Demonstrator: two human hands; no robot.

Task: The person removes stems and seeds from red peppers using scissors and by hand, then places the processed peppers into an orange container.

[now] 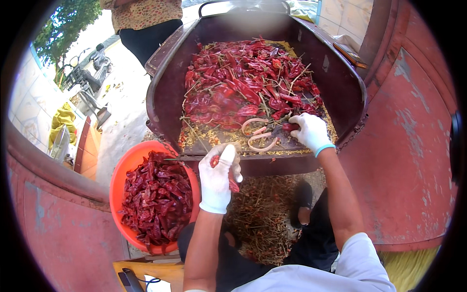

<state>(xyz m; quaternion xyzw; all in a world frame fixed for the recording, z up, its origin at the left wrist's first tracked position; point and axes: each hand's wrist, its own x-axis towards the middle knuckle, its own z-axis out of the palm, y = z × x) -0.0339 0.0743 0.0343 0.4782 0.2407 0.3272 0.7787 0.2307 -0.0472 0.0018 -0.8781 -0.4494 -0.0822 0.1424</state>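
Observation:
Dried red chili peppers (238, 82) lie heaped in a dark metal cart tray (340, 87). My left hand (216, 177), in a white glove, is closed near the tray's front edge, with red chili showing at both sides of the fist. At the tray's right front, my white-gloved right hand (311, 131) pinches a dark red chili pepper (290, 127) by the heap. Between the hands lie pale pink looped handles (262, 142), seemingly of scissors. An orange basin (116, 194) full of red chilies stands left of my left hand.
Stems and bits of chili (258, 214) litter the ground between my feet. Red metal doors (408, 160) flank me. A person (146, 24) stands beyond the tray's left side, with a scooter (85, 78) farther left. A wooden stool (165, 272) is at the lower left.

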